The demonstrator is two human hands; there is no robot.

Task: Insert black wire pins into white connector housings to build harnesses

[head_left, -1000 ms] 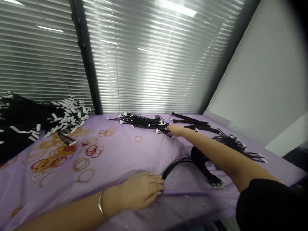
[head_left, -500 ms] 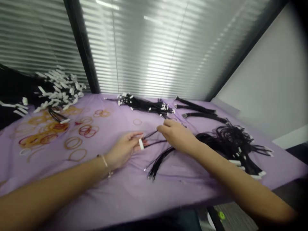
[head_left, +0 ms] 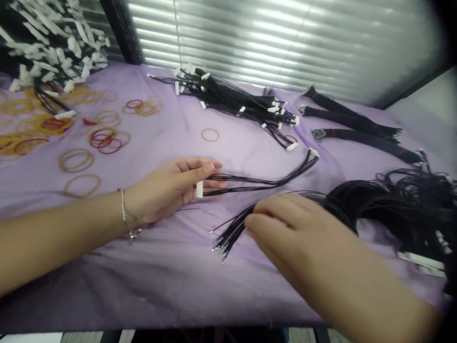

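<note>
My left hand pinches the white connector end of a thin black wire harness that stretches right across the purple cloth to a second white connector. My right hand, seen from the back with fingers curled, rests on a loose bundle of black wires whose bare ends point toward me. What its fingers grip is hidden.
A pile of black harnesses with white connectors lies at the back. Tied black bundles lie at the right, a tangled black heap nearer. Rubber bands are scattered at the left, below another connector pile. Window blinds stand behind.
The view tilted down. My right hand pulled back from the harness to the loose wire bundle near me. My left hand keeps the connector end, with the harness now stretched out to the right.
</note>
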